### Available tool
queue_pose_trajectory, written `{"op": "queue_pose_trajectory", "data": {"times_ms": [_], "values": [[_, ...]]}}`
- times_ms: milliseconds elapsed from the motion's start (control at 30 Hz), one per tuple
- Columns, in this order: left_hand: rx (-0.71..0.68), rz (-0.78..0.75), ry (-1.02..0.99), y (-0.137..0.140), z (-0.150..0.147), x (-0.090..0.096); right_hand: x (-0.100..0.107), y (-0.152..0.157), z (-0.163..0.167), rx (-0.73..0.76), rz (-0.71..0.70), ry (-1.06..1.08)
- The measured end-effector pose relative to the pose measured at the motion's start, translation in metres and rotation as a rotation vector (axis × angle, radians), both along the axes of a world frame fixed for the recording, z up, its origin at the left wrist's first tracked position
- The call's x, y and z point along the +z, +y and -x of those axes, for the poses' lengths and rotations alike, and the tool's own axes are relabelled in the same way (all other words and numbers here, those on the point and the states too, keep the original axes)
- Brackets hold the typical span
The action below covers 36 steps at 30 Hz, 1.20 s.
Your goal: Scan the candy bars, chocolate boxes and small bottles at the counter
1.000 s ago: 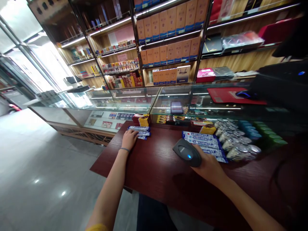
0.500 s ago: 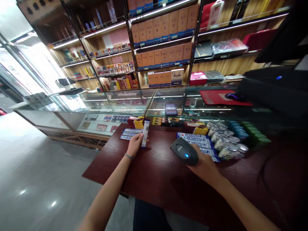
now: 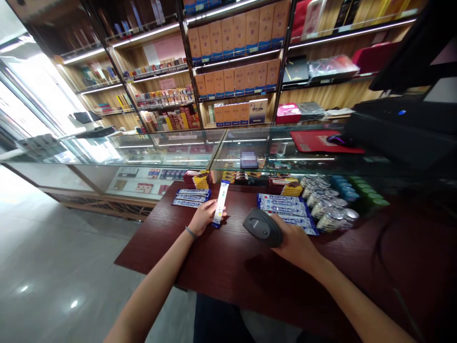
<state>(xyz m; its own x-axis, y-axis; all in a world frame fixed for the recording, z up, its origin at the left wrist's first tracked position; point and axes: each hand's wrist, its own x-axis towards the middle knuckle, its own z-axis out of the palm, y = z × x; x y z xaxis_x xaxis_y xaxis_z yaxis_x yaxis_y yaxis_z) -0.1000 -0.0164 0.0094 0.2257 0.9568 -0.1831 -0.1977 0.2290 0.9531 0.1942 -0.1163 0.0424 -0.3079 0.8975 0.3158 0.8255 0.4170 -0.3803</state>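
Note:
Between its thumb and fingers my left hand (image 3: 203, 218) grips a slim white-and-blue snack packet (image 3: 221, 202), held nearly upright above the dark wooden table (image 3: 221, 262). My right hand (image 3: 298, 243) is wrapped round the handle of a black barcode scanner (image 3: 262, 226), whose head points left toward the packet. No light shows on the scanner's top. Left of the packet lies a small group of similar packets (image 3: 191, 197). A larger row of packets (image 3: 287, 209) lies behind and to the right of the scanner, partly hidden by my right hand.
Several clear jars with silver lids (image 3: 330, 216) stand at the right, beside blue and green containers (image 3: 367, 190). Red-and-yellow boxes (image 3: 202, 179) line the table's back, against a glass display counter (image 3: 171, 147). A red mouse pad (image 3: 314, 142) lies on the glass.
My left hand has turned the packet, so its printed front replaces the barcode side, and moved it slightly right. The scanner has shifted a little left in view; its blue light is off.

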Motion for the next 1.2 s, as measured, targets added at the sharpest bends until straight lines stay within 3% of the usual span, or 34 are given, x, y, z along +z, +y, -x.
{"op": "queue_pose_trajectory", "data": {"times_ms": [233, 400, 600, 800, 933, 1200], "values": [[-0.025, 0.005, -0.071, -0.001, 0.001, 0.002, 0.006, 0.0, -0.003, -0.049, -0.02, 0.118], [-0.061, -0.041, -0.123, -0.002, 0.001, 0.003, 0.016, 0.005, -0.019, -0.208, 0.036, 0.183], [-0.103, -0.239, 0.074, 0.009, -0.01, 0.01, 0.03, 0.01, -0.053, -0.381, -0.018, 0.408], [-0.129, -0.565, 0.452, 0.015, -0.058, 0.021, 0.036, 0.012, -0.082, -0.427, -0.187, 0.478], [-0.166, -0.745, 0.637, 0.015, -0.104, 0.027, 0.038, 0.012, -0.094, -0.477, -0.217, 0.503], [-0.261, -0.926, 0.854, 0.039, -0.176, 0.024, 0.043, 0.009, -0.106, -0.511, -0.26, 0.601]]}}
